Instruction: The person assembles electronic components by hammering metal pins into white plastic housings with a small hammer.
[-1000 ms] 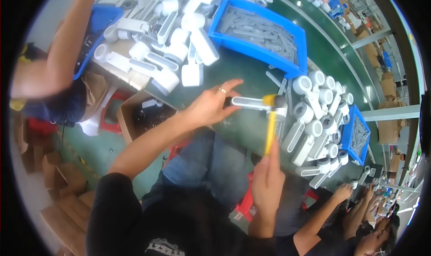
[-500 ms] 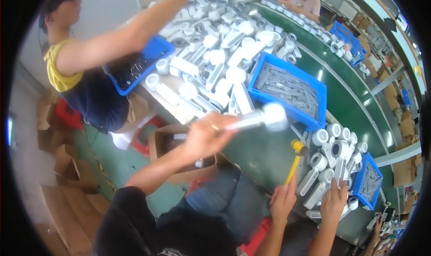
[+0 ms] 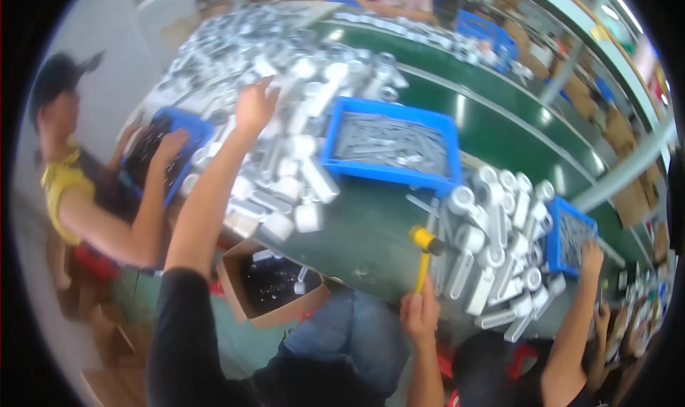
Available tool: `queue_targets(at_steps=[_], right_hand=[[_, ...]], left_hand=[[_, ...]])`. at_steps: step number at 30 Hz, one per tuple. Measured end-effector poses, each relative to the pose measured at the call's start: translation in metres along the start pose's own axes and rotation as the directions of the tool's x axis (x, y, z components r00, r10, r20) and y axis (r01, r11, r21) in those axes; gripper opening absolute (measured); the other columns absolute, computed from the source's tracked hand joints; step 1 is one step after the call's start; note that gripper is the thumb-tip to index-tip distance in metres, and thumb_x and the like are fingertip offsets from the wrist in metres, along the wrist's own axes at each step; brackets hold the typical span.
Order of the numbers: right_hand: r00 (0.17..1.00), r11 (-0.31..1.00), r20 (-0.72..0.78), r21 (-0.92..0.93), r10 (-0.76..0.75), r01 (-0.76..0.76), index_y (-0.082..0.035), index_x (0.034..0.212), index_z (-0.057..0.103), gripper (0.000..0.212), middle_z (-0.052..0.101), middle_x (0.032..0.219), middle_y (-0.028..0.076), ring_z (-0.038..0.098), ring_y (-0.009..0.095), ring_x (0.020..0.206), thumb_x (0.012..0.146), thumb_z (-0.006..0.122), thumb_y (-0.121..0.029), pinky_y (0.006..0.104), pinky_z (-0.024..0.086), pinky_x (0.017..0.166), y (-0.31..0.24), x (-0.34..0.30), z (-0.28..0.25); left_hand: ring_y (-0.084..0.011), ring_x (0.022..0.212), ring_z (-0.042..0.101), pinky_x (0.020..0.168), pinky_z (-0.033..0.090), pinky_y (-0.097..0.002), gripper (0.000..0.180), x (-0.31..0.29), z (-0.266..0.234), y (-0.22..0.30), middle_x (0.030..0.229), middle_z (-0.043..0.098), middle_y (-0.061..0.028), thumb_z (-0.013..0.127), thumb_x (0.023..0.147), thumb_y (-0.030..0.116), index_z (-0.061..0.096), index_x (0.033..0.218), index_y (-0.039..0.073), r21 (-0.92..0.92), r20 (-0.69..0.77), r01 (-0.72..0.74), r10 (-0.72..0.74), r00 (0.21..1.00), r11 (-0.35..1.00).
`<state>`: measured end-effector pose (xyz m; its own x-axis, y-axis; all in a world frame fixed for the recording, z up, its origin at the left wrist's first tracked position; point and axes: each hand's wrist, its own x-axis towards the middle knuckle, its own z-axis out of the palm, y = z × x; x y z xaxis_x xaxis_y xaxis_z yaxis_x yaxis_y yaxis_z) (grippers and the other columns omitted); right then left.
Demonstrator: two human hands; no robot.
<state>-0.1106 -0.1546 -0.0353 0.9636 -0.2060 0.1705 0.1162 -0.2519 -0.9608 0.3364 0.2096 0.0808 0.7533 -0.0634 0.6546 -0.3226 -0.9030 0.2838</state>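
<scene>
Left arm (image 3: 214,186) outstretched, left hand (image 3: 255,106) loosely spread; right hand (image 3: 420,313) clenched.

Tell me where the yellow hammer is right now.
In the head view, the yellow hammer is head-up in the right hand, right of centre, left of the smaller pile of white parts.

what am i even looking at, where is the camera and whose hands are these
There is no robot: a person works with bare hands. Every picture comes from a wide fisheye camera on that person's head, so straight edges bend. Picture left is the person's left. The left hand is over a pile of white parts; blur hides whether it touches any. The right hand holds a yellow hammer, head upward in the picture. The green work surface bears a blue bin of grey strips and, to the right, another heap of white parts. Other arms are co-workers'.
</scene>
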Motion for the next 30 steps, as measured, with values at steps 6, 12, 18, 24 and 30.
queue_targets(at_steps=[6, 12, 18, 24, 30], right_hand=[[0.935, 0.901, -0.177, -0.372, -0.307, 0.225, 0.004, 0.14, 0.063, 0.053, 0.063, 0.066, 0.003, 0.061, 0.017, 0.056, 0.09, 0.075, -0.01, 0.0333, 0.05, 0.059, 0.013, -0.003, 0.002], [0.961, 0.956, -0.198, -0.26, -0.191, 0.137, -0.005, 0.134, 0.069, 0.041, 0.07, 0.07, 0.008, 0.066, 0.017, 0.051, 0.093, 0.073, -0.009, 0.0319, 0.052, 0.055, -0.005, 0.004, 0.008], [0.962, 0.976, -0.226, -0.188, -0.153, 0.111, -0.004, 0.13, 0.071, 0.037, 0.069, 0.069, 0.007, 0.066, 0.016, 0.052, 0.094, 0.072, -0.007, 0.0303, 0.052, 0.055, -0.013, 0.004, 0.008], [0.963, 0.972, -0.206, -0.194, -0.176, 0.136, -0.007, 0.124, 0.073, 0.033, 0.069, 0.07, 0.008, 0.069, 0.019, 0.053, 0.092, 0.072, -0.007, 0.0321, 0.052, 0.054, -0.011, -0.001, 0.0], [0.948, 0.962, -0.224, -0.205, -0.228, 0.183, -0.005, 0.12, 0.075, 0.029, 0.068, 0.068, 0.007, 0.063, 0.02, 0.049, 0.091, 0.072, -0.007, 0.0331, 0.05, 0.054, 0.001, -0.004, 0.0]], left_hand=[[-0.0363, 0.114, 0.07, 0.099, 0.056, -0.0449, 0.033, -0.071, 0.023, 0.229, 0.121, 0.075, -0.0153, 0.076, 0.089, 0.005, 0.075, 0.122, 0.005, -0.625, 0.095, -0.504, 0.699, 0.709, 0.596], [-0.0359, 0.14, 0.053, 0.122, 0.031, -0.0557, 0.063, -0.101, 0.109, 0.413, 0.147, 0.06, -0.0229, 0.069, 0.097, 0.049, 0.063, 0.143, 0.007, -0.681, 0.197, -0.454, 0.741, 0.642, 0.575], [-0.0409, 0.109, 0.07, 0.111, 0.041, -0.053, 0.053, -0.095, 0.111, 0.446, 0.109, 0.076, -0.022, 0.067, 0.096, 0.047, 0.07, 0.13, 0.007, -0.581, 0.526, -0.37, 0.682, 0.508, 0.725], [-0.0357, 0.127, 0.053, 0.104, 0.05, -0.0412, 0.069, -0.112, 0.018, 0.357, 0.135, 0.05, -0.02, 0.078, 0.093, 0.011, 0.049, 0.155, 0.006, -0.764, 0.064, -0.301, 0.532, 0.845, 0.57], [-0.037, 0.149, 0.043, 0.12, 0.041, -0.0464, 0.056, -0.193, -0.038, 0.207, 0.157, 0.045, -0.0205, 0.074, 0.093, 0.001, 0.055, 0.145, 0.007, -0.702, 0.271, -0.207, 0.525, 0.807, 0.681]])
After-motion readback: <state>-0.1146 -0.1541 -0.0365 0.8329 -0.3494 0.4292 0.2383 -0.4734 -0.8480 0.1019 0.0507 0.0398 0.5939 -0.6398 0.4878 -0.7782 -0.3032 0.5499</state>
